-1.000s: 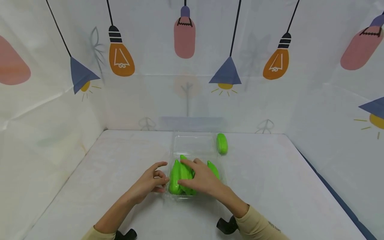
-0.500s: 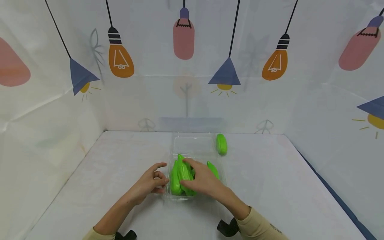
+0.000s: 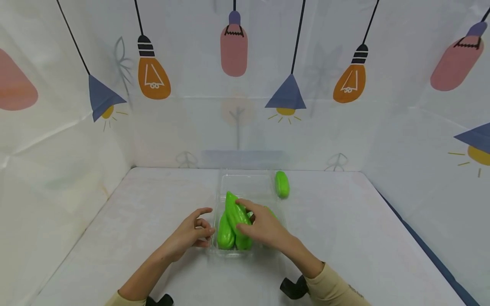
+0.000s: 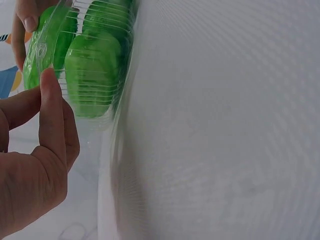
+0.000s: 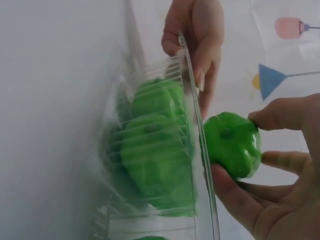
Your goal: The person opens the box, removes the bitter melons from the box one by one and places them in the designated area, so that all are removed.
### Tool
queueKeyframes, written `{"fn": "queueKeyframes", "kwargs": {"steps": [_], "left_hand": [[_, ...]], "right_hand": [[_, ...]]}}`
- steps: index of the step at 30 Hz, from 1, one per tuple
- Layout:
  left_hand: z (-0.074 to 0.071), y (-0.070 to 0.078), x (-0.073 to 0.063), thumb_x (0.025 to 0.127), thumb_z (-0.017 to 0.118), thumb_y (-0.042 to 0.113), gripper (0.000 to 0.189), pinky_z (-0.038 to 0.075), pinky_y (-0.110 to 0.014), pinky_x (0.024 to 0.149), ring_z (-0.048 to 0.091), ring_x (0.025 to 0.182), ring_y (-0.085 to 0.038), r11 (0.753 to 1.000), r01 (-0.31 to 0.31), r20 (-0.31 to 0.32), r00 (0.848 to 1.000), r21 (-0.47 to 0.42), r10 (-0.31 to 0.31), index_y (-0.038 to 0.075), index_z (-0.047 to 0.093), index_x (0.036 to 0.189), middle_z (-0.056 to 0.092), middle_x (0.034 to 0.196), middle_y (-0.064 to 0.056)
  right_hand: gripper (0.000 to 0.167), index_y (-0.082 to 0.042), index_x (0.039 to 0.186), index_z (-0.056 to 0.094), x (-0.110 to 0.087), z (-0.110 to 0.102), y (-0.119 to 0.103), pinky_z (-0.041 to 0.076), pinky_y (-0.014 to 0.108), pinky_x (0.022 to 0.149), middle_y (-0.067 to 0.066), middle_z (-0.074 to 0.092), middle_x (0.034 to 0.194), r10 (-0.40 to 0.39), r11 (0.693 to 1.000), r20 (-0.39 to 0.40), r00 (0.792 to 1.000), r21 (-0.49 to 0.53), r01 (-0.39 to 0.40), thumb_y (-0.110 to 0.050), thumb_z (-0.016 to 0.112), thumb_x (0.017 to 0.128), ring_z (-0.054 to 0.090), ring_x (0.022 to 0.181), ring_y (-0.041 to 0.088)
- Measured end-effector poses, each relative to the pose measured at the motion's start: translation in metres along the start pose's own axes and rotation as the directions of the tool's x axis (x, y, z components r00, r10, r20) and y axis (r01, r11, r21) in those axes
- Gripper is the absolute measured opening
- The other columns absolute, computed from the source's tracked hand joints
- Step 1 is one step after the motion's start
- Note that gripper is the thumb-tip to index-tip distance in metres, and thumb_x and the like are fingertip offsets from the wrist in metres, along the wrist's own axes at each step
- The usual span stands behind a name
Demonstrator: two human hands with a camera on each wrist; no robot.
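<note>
Pepper (image 3: 236, 217), green, is gripped by the right hand (image 3: 265, 226); left hand (image 3: 194, 229) sits at nine o'clock of the clamshell (image 3: 246, 183). Its grip I cannot tell.

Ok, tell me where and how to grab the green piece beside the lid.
Probably pinch the green piece across its middle, coming from above and the right: it lies lengthwise front to back, narrowest side to side, and the lid crowds its left.
</note>
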State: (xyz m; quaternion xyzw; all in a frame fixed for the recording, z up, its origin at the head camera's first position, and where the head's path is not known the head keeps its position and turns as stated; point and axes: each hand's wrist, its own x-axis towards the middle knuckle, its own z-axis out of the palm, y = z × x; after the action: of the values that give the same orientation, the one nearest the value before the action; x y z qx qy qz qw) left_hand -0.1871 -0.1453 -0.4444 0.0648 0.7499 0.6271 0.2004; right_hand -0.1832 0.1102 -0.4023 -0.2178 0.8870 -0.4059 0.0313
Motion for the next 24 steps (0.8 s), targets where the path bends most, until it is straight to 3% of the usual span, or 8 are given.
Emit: {"fn": "queueKeyframes", "kwargs": {"steps": [7, 14, 24], "left_hand": [[0.000, -0.001, 0.000, 0.093, 0.070, 0.017, 0.074, 0.060, -0.030, 0.066, 0.063, 0.075, -0.017, 1.000, 0.002, -0.006, 1.000, 0.000, -0.002, 0.010, 0.028, 0.153, 0.055, 0.091, -0.006], [0.000, -0.001, 0.000, 0.093, 0.070, 0.016, 0.073, 0.060, -0.030, 0.066, 0.063, 0.076, -0.017, 1.000, 0.003, -0.006, 1.000, -0.013, -0.003, 0.011, 0.028, 0.153, 0.056, 0.092, -0.005], [-0.002, 0.000, 0.001, 0.094, 0.069, 0.018, 0.076, 0.060, -0.028, 0.066, 0.062, 0.077, -0.016, 1.000, -0.015, 0.013, 1.000, -0.008, 0.015, 0.009, 0.025, 0.155, 0.055, 0.092, -0.005]], "right_hand": [[0.062, -0.022, 0.145, 0.050, 0.001, -0.010, 0.006, 0.054, 0.025, 0.062, 0.017, 0.068, 0.121, 0.029, 0.998, -0.029, 0.999, 0.047, -0.027, -0.025, 0.071, 0.086, 0.067, 0.085, 0.018], [0.060, -0.025, 0.144, 0.052, 0.002, -0.019, 0.010, 0.054, 0.027, 0.064, 0.016, 0.068, 0.124, 0.076, 0.996, -0.064, 0.995, 0.058, -0.072, -0.025, 0.070, 0.086, 0.068, 0.089, 0.019], [0.056, -0.024, 0.143, 0.053, 0.002, -0.025, 0.021, 0.055, 0.026, 0.063, 0.017, 0.066, 0.128, 0.085, 0.996, -0.109, 0.990, 0.048, -0.081, -0.027, 0.068, 0.089, 0.068, 0.090, 0.020]]}}
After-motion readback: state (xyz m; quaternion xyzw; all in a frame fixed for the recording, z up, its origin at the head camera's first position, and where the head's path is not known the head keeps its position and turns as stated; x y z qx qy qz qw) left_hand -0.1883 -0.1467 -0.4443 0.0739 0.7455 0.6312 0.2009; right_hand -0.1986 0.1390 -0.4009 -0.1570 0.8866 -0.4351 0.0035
